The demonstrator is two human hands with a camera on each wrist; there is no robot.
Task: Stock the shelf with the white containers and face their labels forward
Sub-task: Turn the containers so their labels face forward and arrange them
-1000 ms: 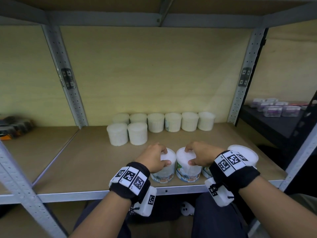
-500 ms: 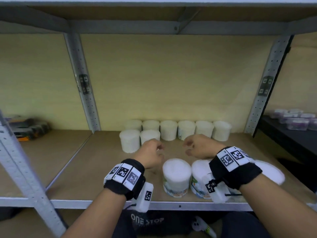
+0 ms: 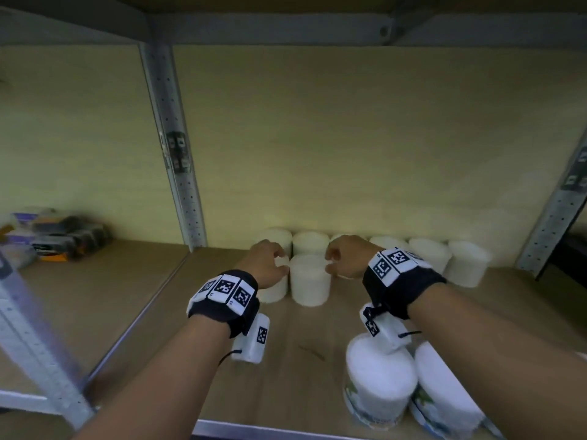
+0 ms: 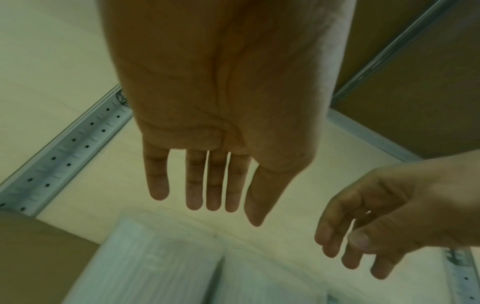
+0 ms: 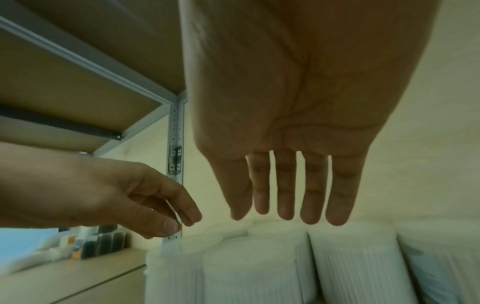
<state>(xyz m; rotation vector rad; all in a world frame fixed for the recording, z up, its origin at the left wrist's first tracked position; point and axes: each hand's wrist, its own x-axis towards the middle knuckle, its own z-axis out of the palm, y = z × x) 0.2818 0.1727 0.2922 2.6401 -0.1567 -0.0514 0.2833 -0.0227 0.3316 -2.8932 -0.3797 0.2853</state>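
Note:
Several plain white containers stand in a row along the back of the wooden shelf (image 3: 222, 344), one of them at the right end (image 3: 467, 263). Two more stand just in front of that row: one (image 3: 309, 279) between my hands and one (image 3: 273, 290) partly under my left hand. My left hand (image 3: 279, 260) and right hand (image 3: 330, 260) hover over these, fingers straight and holding nothing. In the wrist views the left fingers (image 4: 213, 195) and right fingers (image 5: 285, 201) hang just above the white tops (image 5: 249, 267). Two labelled containers (image 3: 379, 385) (image 3: 444, 395) stand at the front right edge.
Grey perforated uprights rise at the left (image 3: 178, 173) and right (image 3: 556, 223) of the bay, with a shelf board overhead. Dark and orange packages (image 3: 57, 239) lie on the neighbouring shelf to the left. Bare board stretches across the shelf's left and middle.
Both hands have let go of the two labelled front containers and reached back over the second row. The view has shifted, so the front containers now sit lower right.

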